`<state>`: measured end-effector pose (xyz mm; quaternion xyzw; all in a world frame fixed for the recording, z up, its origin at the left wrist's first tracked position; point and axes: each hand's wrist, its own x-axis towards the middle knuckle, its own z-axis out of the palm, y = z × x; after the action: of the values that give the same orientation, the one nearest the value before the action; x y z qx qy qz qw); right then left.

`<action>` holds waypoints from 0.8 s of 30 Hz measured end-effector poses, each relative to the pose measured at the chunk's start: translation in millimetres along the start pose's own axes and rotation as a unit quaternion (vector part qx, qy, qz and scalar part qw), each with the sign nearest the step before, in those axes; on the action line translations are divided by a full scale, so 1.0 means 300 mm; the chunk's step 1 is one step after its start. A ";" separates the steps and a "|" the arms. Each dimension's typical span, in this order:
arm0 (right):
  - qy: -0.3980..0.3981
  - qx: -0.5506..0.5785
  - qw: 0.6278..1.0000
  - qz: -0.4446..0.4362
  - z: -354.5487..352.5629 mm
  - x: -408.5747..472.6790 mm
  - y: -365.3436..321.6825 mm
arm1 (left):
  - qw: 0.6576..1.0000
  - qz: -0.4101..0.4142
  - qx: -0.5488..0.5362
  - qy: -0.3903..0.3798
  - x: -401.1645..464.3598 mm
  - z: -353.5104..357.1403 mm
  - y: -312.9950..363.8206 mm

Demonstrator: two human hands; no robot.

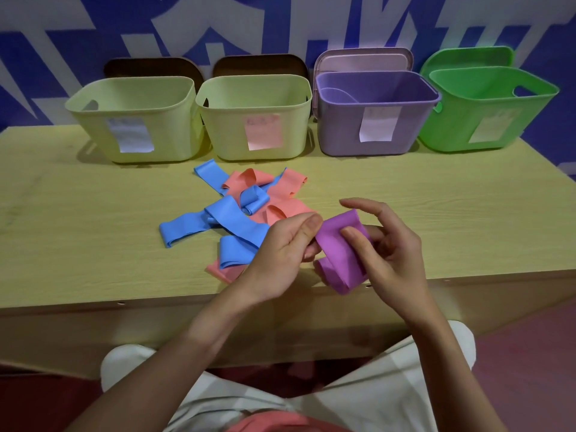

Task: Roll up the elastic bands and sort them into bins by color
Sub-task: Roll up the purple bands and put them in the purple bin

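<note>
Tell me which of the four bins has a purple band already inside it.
The purple bin, third from the left: a purple band shows inside. No band shows inside the two yellow bins or the green bin.

Background of the scene. A wall [218,23] painted deep blue with large, angular white shapes fills the upper part of the view. In front of it stands a table [78,219] with a pale yellow-green wood-grain top; its front edge [93,319] forms a plain vertical panel of the same finish, and two small holes show along the upper edge of that panel. Below and to either side of the table lies a dull reddish floor [530,369]. Lighting is soft and even, casting faint shadows on the tabletop.
</note>
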<state>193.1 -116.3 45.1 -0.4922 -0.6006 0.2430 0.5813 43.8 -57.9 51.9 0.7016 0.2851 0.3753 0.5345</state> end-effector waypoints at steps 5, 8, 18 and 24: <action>0.010 0.031 0.999 0.008 -0.001 0.002 -0.006 | 0.999 -0.010 0.010 -0.037 0.009 -0.012 0.003; 0.021 0.045 0.998 0.022 0.001 0.002 -0.012 | 0.996 -0.007 0.074 -0.043 0.012 -0.016 0.001; 0.019 0.075 0.997 0.028 0.019 0.000 -0.020 | 0.973 0.067 0.222 0.004 -0.008 0.003 -0.005; 0.008 0.051 0.998 0.026 0.009 -0.001 -0.020 | 0.995 0.001 0.102 0.012 -0.005 0.006 0.004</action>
<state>188.7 -118.1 49.8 -0.4796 -0.5698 0.2841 0.6037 44.4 -60.4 52.4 0.7483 0.3276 0.3535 0.4558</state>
